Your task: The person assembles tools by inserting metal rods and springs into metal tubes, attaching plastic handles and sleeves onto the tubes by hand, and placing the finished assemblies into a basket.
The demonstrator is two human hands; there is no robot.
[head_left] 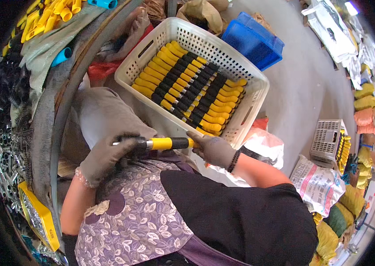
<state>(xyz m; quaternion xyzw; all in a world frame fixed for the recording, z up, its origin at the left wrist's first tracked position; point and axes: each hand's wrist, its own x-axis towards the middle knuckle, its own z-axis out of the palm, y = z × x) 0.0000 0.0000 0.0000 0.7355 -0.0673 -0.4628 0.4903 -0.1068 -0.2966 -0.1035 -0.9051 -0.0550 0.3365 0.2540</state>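
Across my lap, a yellow-and-black tubular handle point(164, 143) with a metal collar lies level between my two grey-gloved hands. My left hand point(113, 156) is closed around its left end, slightly blurred, and a bit of bright metal shows by the fingers. At the other end, just past the black grip, my right hand point(216, 151) has its fingers closed on the yellow tip. Right beyond the hands stands a white perforated crate point(258, 91), holding stacked rows of similar yellow-and-black handles point(187, 80).
A bench edge point(70, 97) runs along my left, with yellow tubes point(48, 20), black parts point(8, 84), small metal pieces point(3, 170) and a yellow tray point(41, 217). Behind the crate sits a blue bin point(253, 42). Rightward are a white sack point(318, 186) and another crate point(324, 142).
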